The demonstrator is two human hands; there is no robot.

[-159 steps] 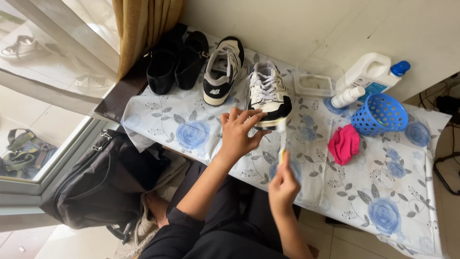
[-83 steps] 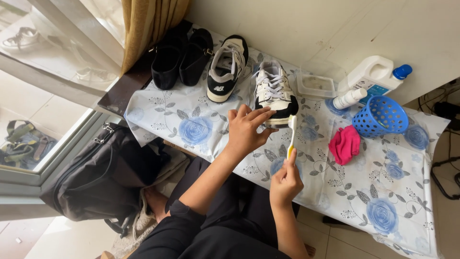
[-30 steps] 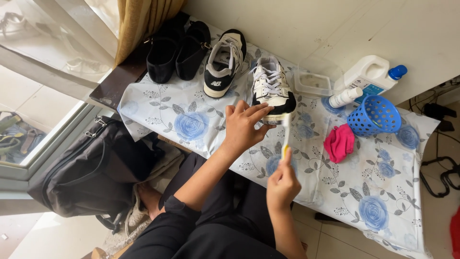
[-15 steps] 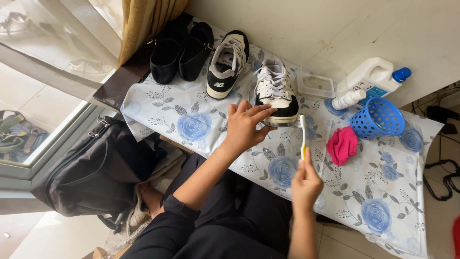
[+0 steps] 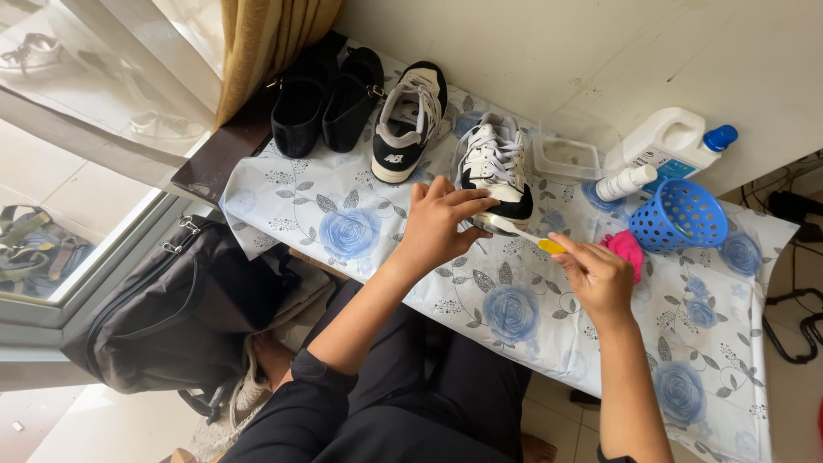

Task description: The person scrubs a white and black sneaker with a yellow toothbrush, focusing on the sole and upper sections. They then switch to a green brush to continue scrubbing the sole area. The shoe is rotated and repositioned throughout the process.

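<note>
Floral cloth (image 5: 514, 313) bears white jug (image 5: 664, 141), blue-capped.

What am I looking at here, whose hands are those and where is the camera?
The camera sits on a person's head and looks down, so both arms are their own. No machine is involved. The left hand steadies a white and black sneaker at its heel. The right hand holds a toothbrush with a yellow grip, its head at the shoe's heel. All this lies on a table under a blue rose-print cloth. Also there: a second sneaker, two black shoes, a clear tub, a white jug, a small bottle, a blue basket and a pink rag.
</note>
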